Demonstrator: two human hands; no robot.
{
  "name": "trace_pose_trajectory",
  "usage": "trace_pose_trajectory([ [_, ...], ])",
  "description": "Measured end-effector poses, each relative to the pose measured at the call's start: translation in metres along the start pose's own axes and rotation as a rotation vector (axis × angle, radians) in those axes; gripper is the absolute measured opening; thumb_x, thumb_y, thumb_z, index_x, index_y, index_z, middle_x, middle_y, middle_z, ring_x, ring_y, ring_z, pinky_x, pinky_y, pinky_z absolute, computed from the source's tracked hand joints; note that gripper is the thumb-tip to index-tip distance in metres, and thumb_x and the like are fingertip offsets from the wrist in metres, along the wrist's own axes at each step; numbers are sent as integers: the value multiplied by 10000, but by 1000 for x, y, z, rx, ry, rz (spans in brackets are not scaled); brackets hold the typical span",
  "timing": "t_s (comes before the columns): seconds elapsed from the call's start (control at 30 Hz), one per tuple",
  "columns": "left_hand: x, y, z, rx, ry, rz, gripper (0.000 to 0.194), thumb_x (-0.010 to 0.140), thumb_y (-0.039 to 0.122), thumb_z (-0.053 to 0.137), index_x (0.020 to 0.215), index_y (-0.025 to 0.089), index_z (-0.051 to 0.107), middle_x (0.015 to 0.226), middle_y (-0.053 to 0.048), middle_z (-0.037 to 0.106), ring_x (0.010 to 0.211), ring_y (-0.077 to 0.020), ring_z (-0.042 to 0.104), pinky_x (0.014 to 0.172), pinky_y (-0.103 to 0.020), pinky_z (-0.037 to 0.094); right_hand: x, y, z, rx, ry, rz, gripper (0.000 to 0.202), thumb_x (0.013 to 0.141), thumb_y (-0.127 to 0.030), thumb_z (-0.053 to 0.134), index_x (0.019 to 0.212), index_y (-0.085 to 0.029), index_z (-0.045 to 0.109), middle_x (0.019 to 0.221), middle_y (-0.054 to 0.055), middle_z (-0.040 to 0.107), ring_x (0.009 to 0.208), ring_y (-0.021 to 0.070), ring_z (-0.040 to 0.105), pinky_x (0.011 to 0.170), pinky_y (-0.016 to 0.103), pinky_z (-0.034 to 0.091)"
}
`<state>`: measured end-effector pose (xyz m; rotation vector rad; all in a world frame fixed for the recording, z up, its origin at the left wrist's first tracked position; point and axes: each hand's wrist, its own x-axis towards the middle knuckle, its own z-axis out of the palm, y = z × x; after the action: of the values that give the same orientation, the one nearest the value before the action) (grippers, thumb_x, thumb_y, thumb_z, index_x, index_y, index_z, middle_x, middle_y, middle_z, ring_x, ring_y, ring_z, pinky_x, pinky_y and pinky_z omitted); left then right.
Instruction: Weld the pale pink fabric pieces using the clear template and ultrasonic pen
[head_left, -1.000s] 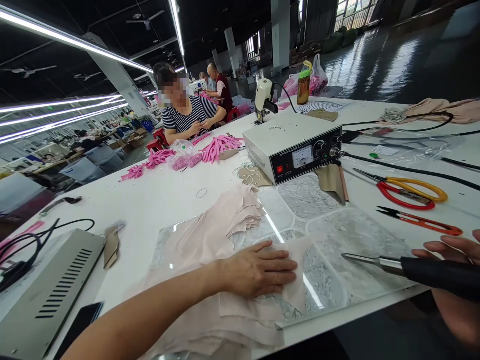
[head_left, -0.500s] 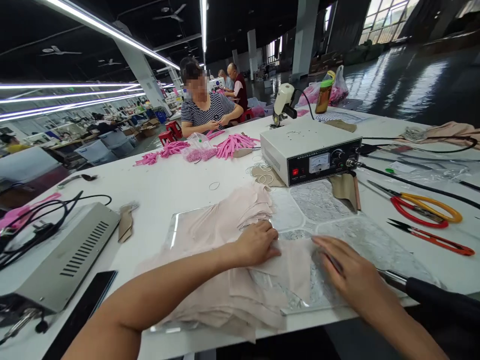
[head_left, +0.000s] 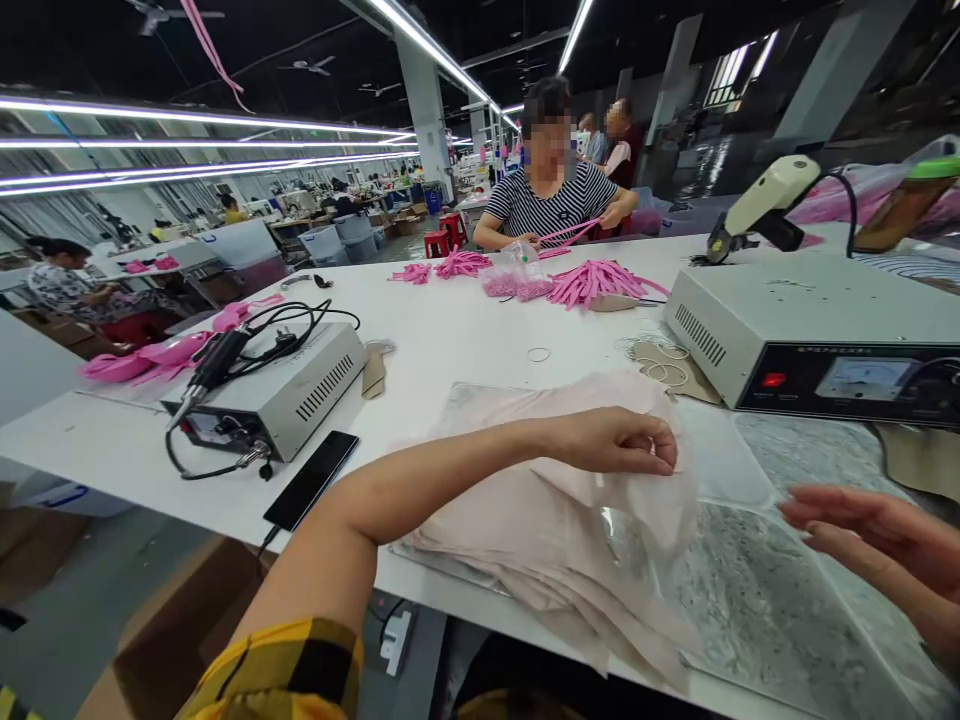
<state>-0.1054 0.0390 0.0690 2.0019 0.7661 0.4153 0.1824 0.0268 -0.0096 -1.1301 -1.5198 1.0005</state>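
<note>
White table (head_left: 461, 330) runs under both hands and well out beyond them. Seated person in striped shirt (head_left: 559, 205) across it, ahead of left hand (head_left: 626, 440), holding pink strips. Marble-patterned sheet (head_left: 757, 590) lies on table, below right hand (head_left: 885, 545) and reaching over under the fabric by left hand. Pale pink fabric (head_left: 517, 530): layered pile, on the sheet, under left hand and forearm, fanned toward the near edge. Grey meter box (head_left: 825, 300) sits beyond right hand, red switch at its front. Second grey box (head_left: 300, 385) well off to the left of left hand, black cables on top. Left hand: fingers curled, thumb against fingertips, pinching a fabric piece above the pile. Right hand: fingers out straight, thumb apart, nothing seen in it, clear of the fabric; partly cut by frame edge. Bundle of pink strips (head_left: 596, 283) beyond left hand, bag of pink bits (head_left: 517, 280) just beside it. Green-lidded bottle (head_left: 900, 210) far beyond right hand. Black phone (head_left: 313, 482) near left forearm. Thin pale loop (head_left: 538, 354) just ahead of that forearm.
</note>
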Motion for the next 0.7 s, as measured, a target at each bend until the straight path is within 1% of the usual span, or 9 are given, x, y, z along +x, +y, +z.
trace_pose_trajectory([
  [0.07, -13, 7, -8, -28, -7, 7, 80, 869, 222, 520, 857, 142, 518, 706, 28, 488, 619, -75, 393, 589, -211, 360, 9, -22, 25, -201, -215, -43, 594, 593, -477, 742, 1165, -357, 633, 1174, 118, 650, 1062, 358, 613, 766, 435, 562],
  [0.13, -23, 15, -12, -37, -17, 11, 49, 853, 179, 530, 820, 144, 518, 734, 19, 511, 661, -79, 432, 627, -208, 381, 16, -47, 56, -201, -384, -107, 683, 608, -449, 752, 1255, -346, 558, 1283, 113, 581, 1190, 342, 526, 882, 455, 509],
  [0.2, -34, 23, -15, -27, -28, 24, 49, 847, 171, 530, 804, 149, 527, 757, 12, 530, 696, -84, 458, 657, -207, 395, 22, -67, 86, -44, -588, -107, 607, 637, -423, 749, 1204, -274, 590, 1167, 124, 635, 1097, 305, 588, 855, 415, 525],
  [0.27, -46, 28, -18, 3, -37, 36, 74, 855, 212, 529, 821, 149, 548, 742, 12, 532, 676, -86, 447, 635, -207, 387, 27, -75, 108, 108, -760, -17, 469, 682, -436, 719, 1083, -209, 635, 955, 94, 676, 901, 247, 646, 736, 357, 552],
  [0.37, -71, 26, -29, 94, -5, -6, 171, 839, 296, 567, 906, 141, 591, 653, 34, 476, 602, -76, 385, 566, -199, 335, 32, -72, 120, 189, -873, 186, 325, 712, -473, 686, 813, -167, 646, 665, 10, 609, 579, 137, 576, 508, 248, 479],
  [0.43, -89, 17, -40, 181, 40, -101, 261, 795, 338, 623, 970, 145, 614, 614, 51, 435, 574, -72, 358, 535, -194, 300, 36, -69, 117, 136, -868, 250, 336, 701, -488, 690, 677, -162, 614, 555, -24, 538, 458, 88, 469, 413, 203, 375],
  [0.5, -108, 4, -51, 263, 90, -199, 289, 778, 359, 638, 974, 146, 630, 621, 49, 464, 568, -72, 372, 529, -193, 294, 41, -69, 111, 21, -764, 149, 339, 707, -494, 680, 629, -169, 623, 523, -26, 519, 434, 80, 428, 388, 197, 320],
  [0.63, -146, -16, -62, 535, 263, -216, 217, 854, 327, 533, 874, 140, 641, 767, -16, 605, 679, -105, 488, 654, -214, 361, 38, -75, 105, -260, -341, -493, 145, 747, -366, 673, 776, -228, 707, 661, 4, 631, 509, 105, 519, 449, 216, 390],
  [0.7, -168, -19, -55, 690, 272, -176, 232, 884, 322, 493, 849, 152, 647, 782, -40, 619, 731, -128, 520, 751, -246, 376, 23, -74, 107, -345, -326, -769, 121, 777, -251, 646, 881, -248, 708, 695, 5, 645, 505, 97, 535, 458, 210, 409],
])
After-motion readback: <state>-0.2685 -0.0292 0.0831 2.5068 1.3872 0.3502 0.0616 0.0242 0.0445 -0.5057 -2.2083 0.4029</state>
